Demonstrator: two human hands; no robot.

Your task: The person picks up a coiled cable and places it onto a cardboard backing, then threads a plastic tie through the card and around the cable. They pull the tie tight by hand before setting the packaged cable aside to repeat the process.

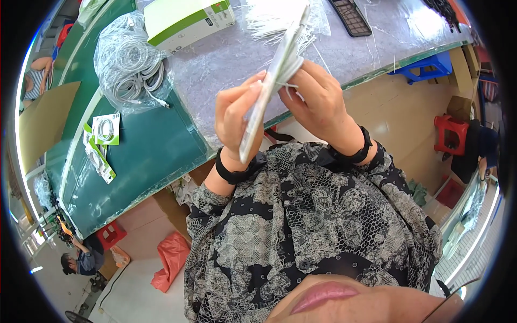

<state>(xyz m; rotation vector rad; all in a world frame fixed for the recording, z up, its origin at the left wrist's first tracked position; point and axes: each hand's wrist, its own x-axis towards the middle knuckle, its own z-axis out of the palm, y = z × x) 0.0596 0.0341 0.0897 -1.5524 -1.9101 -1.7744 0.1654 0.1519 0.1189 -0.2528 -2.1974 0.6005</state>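
Observation:
Between my hands, a flat white card-like pack is held up nearly edge-on, so its faces hardly show. My left hand pinches it along the left side, thumb and fingers closed. On the other side, my right hand has its fingers bent round a white looped bundle, perhaps cable, against the pack; thin white ends stick out there. On the table's left lie packaged cables on green-and-white cards. Beyond them sits a clear plastic bag of coiled white cables.
A green-and-white box stands at the far side, beside a pile of thin white ties. A black phone-like object lies right of it. Blue and red stools stand at the right. Other people sit at the left and right edges.

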